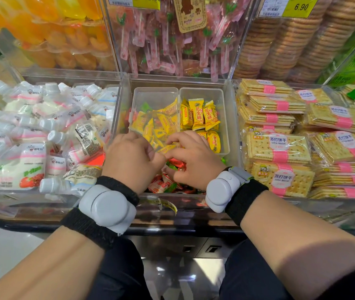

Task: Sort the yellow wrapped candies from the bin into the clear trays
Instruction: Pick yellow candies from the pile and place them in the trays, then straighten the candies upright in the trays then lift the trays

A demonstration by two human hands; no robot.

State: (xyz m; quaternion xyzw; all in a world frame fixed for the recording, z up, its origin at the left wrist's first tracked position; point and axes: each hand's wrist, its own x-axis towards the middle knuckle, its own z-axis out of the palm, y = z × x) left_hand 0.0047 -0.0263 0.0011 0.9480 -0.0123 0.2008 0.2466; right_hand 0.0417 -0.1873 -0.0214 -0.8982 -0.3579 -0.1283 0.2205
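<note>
1. Nearest to me, both forearms reach forward over the dark counter edge (172, 226), each wrist wearing a black band with a grey sensor pod (107, 207).
2. My left hand (132, 158) sits over the near end of the clear bin (236, 126), fingers curled in toward the palm; I cannot tell whether it grips anything.
3. My right hand (190, 158) is just beside it, thumbs almost touching, its fingers bent and pinching at a yellow wrapped candy (169, 148) at the near rim of the trays.
4. Under and between the hands lie loose red and green wrapped sweets (165, 184) on the bin floor.
5. Farther in, two clear trays stand side by side inside the bin: the left tray (156, 93) holds a loose heap of yellow candies (150, 124), the right tray (224, 118) holds yellow candies standing upright in a row (200, 114).
6. Left of the bin are white spouted pouches (42, 131); right of it are stacked soda crackers (278, 148).
7. Farthest, lollipops (172, 40) hang behind the bin.
</note>
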